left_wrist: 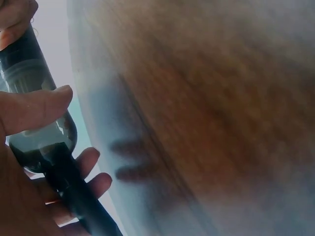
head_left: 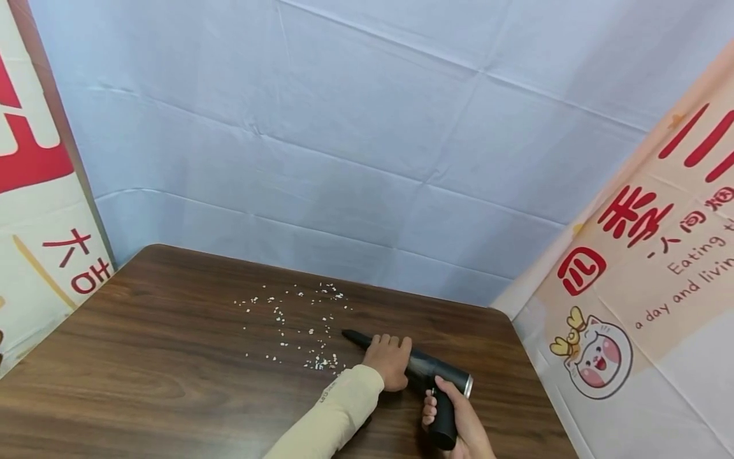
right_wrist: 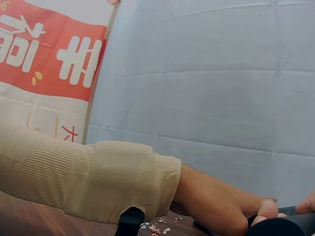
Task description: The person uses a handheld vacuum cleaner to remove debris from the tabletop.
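A black handheld vacuum cleaner (head_left: 427,366) lies slantwise low over the brown table, its narrow nozzle (head_left: 353,336) toward the far left. My left hand (head_left: 388,360) holds it around the front part, and the left wrist view shows thumb and fingers about its see-through cup (left_wrist: 49,137). At the near end my right hand (head_left: 464,417) grips the handle (head_left: 443,421), with the thumb up near the body. Small white scraps (head_left: 318,364) are scattered to the left of the nozzle. In the right wrist view, my sleeved left forearm covers much of the table.
The wooden table (head_left: 143,344) has rounded far corners. Behind it hangs a pale blue cloth (head_left: 344,159). Printed banners stand on both sides, the right one (head_left: 659,306) bearing a cartoon face. Something dark shows at the far left edge.
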`<move>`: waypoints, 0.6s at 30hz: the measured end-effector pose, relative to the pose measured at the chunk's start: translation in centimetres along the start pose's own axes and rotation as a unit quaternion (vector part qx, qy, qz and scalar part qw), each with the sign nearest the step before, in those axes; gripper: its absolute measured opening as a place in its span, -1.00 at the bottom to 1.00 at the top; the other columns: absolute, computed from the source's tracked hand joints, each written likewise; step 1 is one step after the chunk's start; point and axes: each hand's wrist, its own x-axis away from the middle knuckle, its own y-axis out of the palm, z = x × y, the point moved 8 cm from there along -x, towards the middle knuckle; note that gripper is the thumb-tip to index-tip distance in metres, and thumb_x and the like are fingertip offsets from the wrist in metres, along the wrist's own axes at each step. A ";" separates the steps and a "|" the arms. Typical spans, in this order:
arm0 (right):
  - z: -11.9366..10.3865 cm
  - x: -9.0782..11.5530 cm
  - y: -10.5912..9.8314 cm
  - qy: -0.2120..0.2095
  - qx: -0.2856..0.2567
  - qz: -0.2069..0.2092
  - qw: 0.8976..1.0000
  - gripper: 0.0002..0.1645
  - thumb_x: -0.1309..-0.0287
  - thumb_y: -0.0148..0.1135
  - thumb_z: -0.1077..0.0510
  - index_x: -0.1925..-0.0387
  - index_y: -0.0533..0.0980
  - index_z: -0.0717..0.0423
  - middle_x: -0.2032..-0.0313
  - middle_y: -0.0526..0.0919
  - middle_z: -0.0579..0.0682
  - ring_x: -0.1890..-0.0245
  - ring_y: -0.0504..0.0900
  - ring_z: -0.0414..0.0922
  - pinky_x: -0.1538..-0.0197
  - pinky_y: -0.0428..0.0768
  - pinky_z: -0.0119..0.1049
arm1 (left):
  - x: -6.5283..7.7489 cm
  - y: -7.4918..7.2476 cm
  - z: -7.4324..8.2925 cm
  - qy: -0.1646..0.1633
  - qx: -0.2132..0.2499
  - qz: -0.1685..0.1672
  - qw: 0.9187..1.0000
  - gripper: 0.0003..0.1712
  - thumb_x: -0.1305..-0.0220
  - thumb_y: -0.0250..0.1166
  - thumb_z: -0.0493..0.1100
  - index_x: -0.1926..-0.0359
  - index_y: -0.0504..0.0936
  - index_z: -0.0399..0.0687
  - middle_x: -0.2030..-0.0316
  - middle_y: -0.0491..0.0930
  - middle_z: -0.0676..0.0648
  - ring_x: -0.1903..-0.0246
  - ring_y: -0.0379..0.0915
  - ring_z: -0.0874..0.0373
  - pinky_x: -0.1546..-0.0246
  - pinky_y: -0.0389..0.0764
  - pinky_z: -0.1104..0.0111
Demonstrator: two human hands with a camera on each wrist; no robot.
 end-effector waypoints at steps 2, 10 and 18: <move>0.1 -0.1 0.0 -0.002 -0.001 0.001 1.000 -0.59 -0.59 -0.16 -0.03 0.30 0.41 0.16 0.51 0.47 -0.14 0.54 0.48 -0.33 0.39 0.53 -0.53 | 0.1 -0.1 0.0 0.001 -0.001 0.001 1.000 -0.42 -0.23 0.43 0.07 -0.16 0.41 0.05 -0.05 0.57 -0.06 -0.07 0.42 0.01 -0.17 0.40 0.18; -0.1 0.9 -0.7 0.024 0.022 -0.058 0.998 -0.52 -0.62 -0.31 -0.06 0.28 0.43 0.11 0.47 0.48 -0.13 0.50 0.47 -0.30 0.31 0.53 -0.51 | 0.9 -0.6 1.3 0.002 -0.001 -0.015 1.000 -0.28 -0.24 0.42 0.07 -0.35 0.38 0.05 -0.14 0.56 -0.04 -0.13 0.43 0.04 -0.18 0.42 0.20; -0.5 2.4 -1.9 0.066 0.060 -0.129 0.988 -0.49 -0.61 -0.40 -0.11 0.25 0.42 0.05 0.44 0.49 -0.17 0.48 0.47 -0.33 0.23 0.53 -0.53 | 1.5 -0.4 3.1 0.005 -0.002 -0.029 1.000 -0.25 -0.21 0.45 0.19 -0.31 0.37 0.07 -0.08 0.58 0.00 -0.12 0.44 0.07 -0.18 0.41 0.17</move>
